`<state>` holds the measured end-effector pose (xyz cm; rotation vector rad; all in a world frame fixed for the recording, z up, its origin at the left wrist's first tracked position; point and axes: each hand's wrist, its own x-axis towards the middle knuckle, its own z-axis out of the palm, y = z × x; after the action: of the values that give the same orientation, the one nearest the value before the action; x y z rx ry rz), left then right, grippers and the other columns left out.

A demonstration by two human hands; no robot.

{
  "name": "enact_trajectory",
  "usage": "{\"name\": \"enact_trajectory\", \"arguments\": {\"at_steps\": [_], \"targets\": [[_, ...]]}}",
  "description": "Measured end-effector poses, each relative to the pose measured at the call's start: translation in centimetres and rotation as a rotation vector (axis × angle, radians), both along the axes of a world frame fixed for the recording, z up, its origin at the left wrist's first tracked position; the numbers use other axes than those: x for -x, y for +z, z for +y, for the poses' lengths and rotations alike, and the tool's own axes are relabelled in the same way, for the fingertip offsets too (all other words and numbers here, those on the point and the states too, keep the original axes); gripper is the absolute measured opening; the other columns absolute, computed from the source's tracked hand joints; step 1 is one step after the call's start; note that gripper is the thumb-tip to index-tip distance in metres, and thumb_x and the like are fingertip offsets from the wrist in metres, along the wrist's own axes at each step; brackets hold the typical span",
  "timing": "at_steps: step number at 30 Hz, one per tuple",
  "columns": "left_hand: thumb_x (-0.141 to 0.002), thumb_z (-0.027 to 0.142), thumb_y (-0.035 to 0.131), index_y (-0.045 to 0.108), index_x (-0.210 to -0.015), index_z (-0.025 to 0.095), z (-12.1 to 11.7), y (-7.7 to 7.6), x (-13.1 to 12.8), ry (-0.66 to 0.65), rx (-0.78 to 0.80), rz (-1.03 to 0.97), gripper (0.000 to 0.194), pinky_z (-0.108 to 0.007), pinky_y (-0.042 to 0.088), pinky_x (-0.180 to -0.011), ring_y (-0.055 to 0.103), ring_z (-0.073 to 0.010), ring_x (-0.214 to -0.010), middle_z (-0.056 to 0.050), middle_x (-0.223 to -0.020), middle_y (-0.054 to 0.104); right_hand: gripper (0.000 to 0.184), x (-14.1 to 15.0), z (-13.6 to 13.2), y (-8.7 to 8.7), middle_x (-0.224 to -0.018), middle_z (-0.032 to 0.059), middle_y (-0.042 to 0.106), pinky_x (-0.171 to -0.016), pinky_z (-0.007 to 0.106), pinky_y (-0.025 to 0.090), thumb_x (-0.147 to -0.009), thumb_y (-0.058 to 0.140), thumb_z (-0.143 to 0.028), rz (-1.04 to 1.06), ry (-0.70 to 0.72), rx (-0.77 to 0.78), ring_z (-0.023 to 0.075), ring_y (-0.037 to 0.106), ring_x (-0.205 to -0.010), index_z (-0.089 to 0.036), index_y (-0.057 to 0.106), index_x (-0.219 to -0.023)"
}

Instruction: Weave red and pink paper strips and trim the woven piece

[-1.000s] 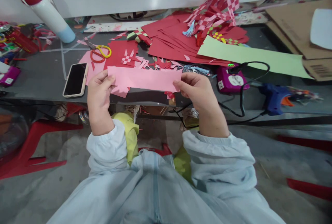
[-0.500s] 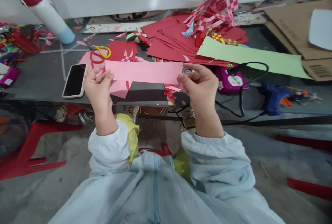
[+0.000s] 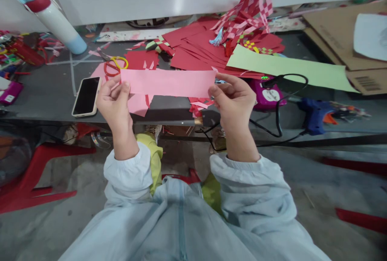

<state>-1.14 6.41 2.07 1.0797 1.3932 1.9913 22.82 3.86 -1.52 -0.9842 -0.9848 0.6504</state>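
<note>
A strip of pink paper (image 3: 169, 83) is stretched level between my hands, above the near edge of the table. My left hand (image 3: 115, 101) pinches its left end between thumb and fingers. At the right end, my right hand (image 3: 236, 99) grips the paper the same way. Behind the strip lie red paper sheets (image 3: 202, 53) and woven red-and-pink paper strips (image 3: 242, 19). Scissors (image 3: 116, 66) with one yellow and one red handle rest on paper beyond my left hand. Pink scrap paper (image 3: 139, 103) shows below the strip.
A phone (image 3: 86, 96) lies left of my left hand, with a bottle (image 3: 51, 19) behind it. To the right are a purple power socket (image 3: 267, 93), its black cable, a blue glue gun (image 3: 316, 115), green paper (image 3: 290, 69) and cardboard (image 3: 335, 39). Red stools (image 3: 39, 168) stand below.
Both hands have raised the pink strip slightly away from me and spread a little apart, so more of its length shows. In the last half second they have barely moved.
</note>
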Motion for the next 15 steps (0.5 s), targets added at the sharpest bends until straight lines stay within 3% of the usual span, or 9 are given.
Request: {"name": "enact_trajectory", "arguments": {"at_steps": [7, 15], "targets": [[-0.067, 0.020, 0.076, 0.069, -0.093, 0.017, 0.06, -0.05, -0.10, 0.002, -0.006, 0.030, 0.026, -0.019, 0.056, -0.060, 0.069, -0.0097, -0.066, 0.001, -0.073, 0.073, 0.028, 0.00, 0.02, -0.23, -0.065, -0.0026, 0.067, -0.037, 0.020, 0.036, -0.072, 0.083, -0.034, -0.004, -0.037, -0.099, 0.0082, 0.054, -0.047, -0.024, 0.075, -0.096], [-0.066, 0.020, 0.076, 0.069, -0.091, 0.016, 0.02, -0.09, -0.11, -0.001, -0.027, 0.020, 0.026, -0.019, 0.055, -0.059, 0.069, -0.0096, -0.065, 0.001, -0.073, 0.073, 0.029, 0.03, -0.01, -0.36, -0.065, -0.0022, 0.067, -0.037, 0.021, 0.037, -0.071, 0.082, -0.038, -0.040, -0.069, -0.094, 0.0083, 0.054, -0.048, -0.024, 0.074, -0.096]]}}
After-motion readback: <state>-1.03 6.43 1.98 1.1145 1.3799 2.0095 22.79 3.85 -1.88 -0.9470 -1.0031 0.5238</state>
